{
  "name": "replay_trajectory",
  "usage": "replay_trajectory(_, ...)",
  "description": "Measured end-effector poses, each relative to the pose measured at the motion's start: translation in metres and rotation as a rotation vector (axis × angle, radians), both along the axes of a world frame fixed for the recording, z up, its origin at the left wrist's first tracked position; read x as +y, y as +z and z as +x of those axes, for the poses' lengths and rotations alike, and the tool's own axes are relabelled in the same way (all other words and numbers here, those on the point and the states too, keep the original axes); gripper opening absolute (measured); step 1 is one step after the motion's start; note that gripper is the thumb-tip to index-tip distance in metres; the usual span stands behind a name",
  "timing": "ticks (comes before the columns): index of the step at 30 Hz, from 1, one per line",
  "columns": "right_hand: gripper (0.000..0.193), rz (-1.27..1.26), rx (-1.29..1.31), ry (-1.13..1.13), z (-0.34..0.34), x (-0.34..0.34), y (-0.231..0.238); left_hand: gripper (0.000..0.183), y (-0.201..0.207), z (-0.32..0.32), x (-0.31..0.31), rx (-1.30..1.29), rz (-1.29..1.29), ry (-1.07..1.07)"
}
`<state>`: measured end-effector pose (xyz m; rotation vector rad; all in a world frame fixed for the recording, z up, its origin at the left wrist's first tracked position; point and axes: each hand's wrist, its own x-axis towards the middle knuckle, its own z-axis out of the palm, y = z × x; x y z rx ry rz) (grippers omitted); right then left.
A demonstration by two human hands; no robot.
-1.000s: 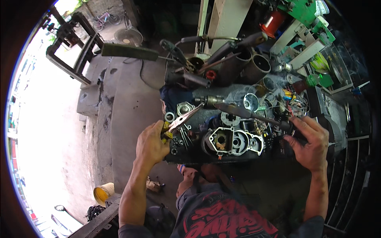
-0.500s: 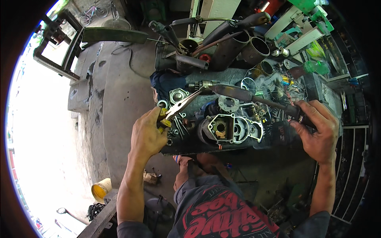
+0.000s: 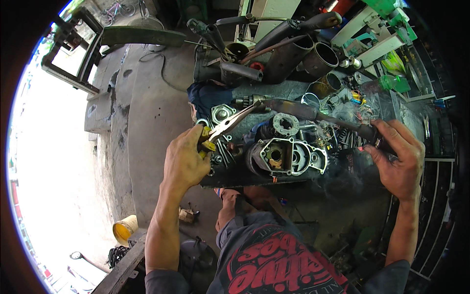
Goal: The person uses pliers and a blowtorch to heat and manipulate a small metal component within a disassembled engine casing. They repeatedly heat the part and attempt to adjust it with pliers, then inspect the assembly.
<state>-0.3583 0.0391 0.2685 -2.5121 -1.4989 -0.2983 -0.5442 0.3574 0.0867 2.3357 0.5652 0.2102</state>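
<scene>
My left hand [image 3: 187, 159] is closed on yellow-handled pliers [image 3: 230, 122], whose long jaws slant up to the right. Their tips meet the left end of a long dark tool [image 3: 293, 109], which looks like a heavy soldering iron with a thick barrel on a thinner shaft. At its other end, the fingers of my right hand [image 3: 399, 157] wrap round the dark handle. Just beyond the plier tips lies a toothed metal shaft [image 3: 243, 102]. Whether the plier jaws pinch anything is too small to tell. Below the tool sits an open metal housing [image 3: 274, 156].
Several bolts [image 3: 223, 154], a round flange [image 3: 223, 114] and a ring plate [image 3: 285, 125] lie on the dark bench. Smoke drifts over tangled wires [image 3: 356, 105] at the right. Large metal tubes [image 3: 289, 58] stand along the back, beside a dark cloth [image 3: 208, 96].
The smoke around the wires and my right hand has thickened. Both hands keep their grips, and the whole view has shifted slightly.
</scene>
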Motion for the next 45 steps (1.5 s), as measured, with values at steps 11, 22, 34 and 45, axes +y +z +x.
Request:
replay_trajectory(11,0.050,-0.093,-0.013,-0.049,-0.008,-0.008,0.010,0.028,-0.009,-0.004,-0.003,-0.026,-0.061,0.035)
replay_trajectory(22,0.053,-0.270,-0.130,0.032,-0.034,-0.019,0.012,0.029,-0.031,-0.025,-0.021,0.072,-0.201,0.078)
replay_trajectory(34,0.053,-0.301,-0.230,0.067,-0.052,-0.011,0.004,0.031,-0.039,-0.042,-0.034,0.075,-0.269,0.135)
replay_trajectory(45,0.058,-0.351,-0.315,0.091,-0.061,-0.006,0.004,0.031,-0.040,-0.053,-0.036,0.133,-0.279,0.124)
